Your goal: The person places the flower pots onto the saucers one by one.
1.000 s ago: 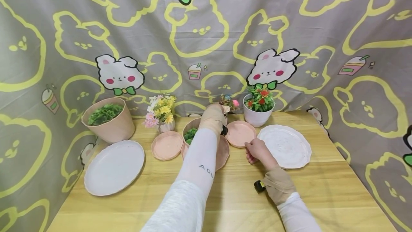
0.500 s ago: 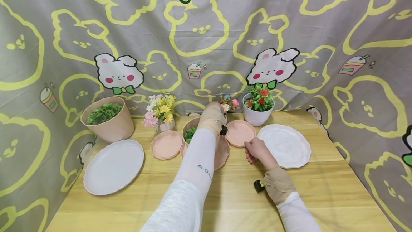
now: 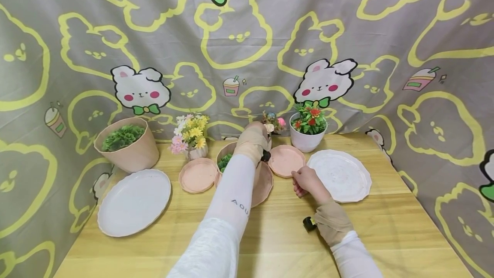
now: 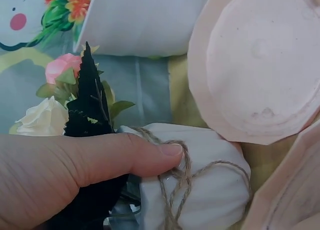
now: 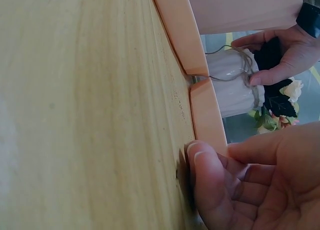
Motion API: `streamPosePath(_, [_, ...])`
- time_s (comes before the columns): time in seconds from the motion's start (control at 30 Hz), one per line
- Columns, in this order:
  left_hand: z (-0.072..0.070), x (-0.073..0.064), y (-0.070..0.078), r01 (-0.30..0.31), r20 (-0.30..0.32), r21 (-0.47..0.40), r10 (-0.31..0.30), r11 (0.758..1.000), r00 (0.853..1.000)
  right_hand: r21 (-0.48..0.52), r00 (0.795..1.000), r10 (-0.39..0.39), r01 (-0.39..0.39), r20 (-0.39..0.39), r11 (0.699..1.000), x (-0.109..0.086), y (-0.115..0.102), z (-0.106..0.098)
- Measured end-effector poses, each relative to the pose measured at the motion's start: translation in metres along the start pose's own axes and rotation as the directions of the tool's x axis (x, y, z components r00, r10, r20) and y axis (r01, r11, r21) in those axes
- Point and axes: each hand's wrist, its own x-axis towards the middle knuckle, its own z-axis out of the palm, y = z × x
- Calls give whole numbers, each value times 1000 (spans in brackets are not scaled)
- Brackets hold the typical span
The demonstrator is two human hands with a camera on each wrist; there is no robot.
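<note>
My left hand (image 3: 254, 134) reaches to the back of the table and holds a small white flower pot (image 4: 207, 182) tied with twine. In the left wrist view its thumb presses across the twine near the pot's rim. Out of the pot come artificial roses (image 4: 42, 117) and a black leaf (image 4: 90, 103); the head view hides most of the pot behind the hand. Lower right, my right hand (image 3: 307, 181) pinches the near rim of a small pink saucer (image 3: 287, 161). That saucer lies just in front of the flower pot, its edge between thumb and curled fingers in the right wrist view.
A white pot with red flowers (image 3: 308, 134) stands behind a large white plate (image 3: 339, 176). Leftward are a pink saucer (image 3: 198, 175), a yellow-flower pot (image 3: 197, 152), a big beige pot (image 3: 133, 155) and a white plate (image 3: 134, 203). A pot on a pink saucer (image 3: 264, 185) sits beneath my left forearm.
The head view has tilted very slightly. Both hands keep their places on the flower pot and the saucer.
</note>
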Motion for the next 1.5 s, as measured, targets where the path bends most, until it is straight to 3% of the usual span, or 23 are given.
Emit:
streamPosePath(0.23, [-11, -6, 1, 6, -9, -43, -7, 999, 1000, -5, 1000, -10, 10, 3, 1000, -2, 0, -1])
streamPosePath(0.37, [-12, -4, 1, -11, -51, -5, 11, 1000, 999, -2, 1000, -16, 16, 2, 1000, -2, 1, -1])
streamPosePath(0.57, [-10, -3, 6, -8, -97, -112, -3, 994, 995, -10, 1000, -19, 19, -4, 1000, -1, 2, -1])
streamPosePath(0.73, [-11, -14, 17, -37, -104, -115, 25, 993, 994, -11, 1000, -24, 24, -1, 1000, -2, 3, -1])
streamPosePath(0.9, [-10, -31, 30, -46, -118, -46, 41, 998, 992, -25, 1000, -25, 25, -5, 999, -2, 2, -1])
streamPosePath(1.0, [-8, -40, 37, -51, -135, 7, 51, 999, 989, -25, 1000, -24, 24, -4, 999, -2, 2, -1])
streamPosePath(1.1, [-2, -41, 42, -49, -155, 31, 53, 998, 986, -19, 1000, -23, 23, 0, 1000, 0, 1, -2])
streamPosePath(1.3, [11, -47, 44, -99, -186, 27, 102, 995, 977, -25, 1000, -27, 28, 6, 999, 2, 0, -2])
streamPosePath(1.5, [25, -55, 46, -151, -249, -27, 139, 988, 958, -32, 1000, -16, 16, 14, 999, 4, 1, -1])
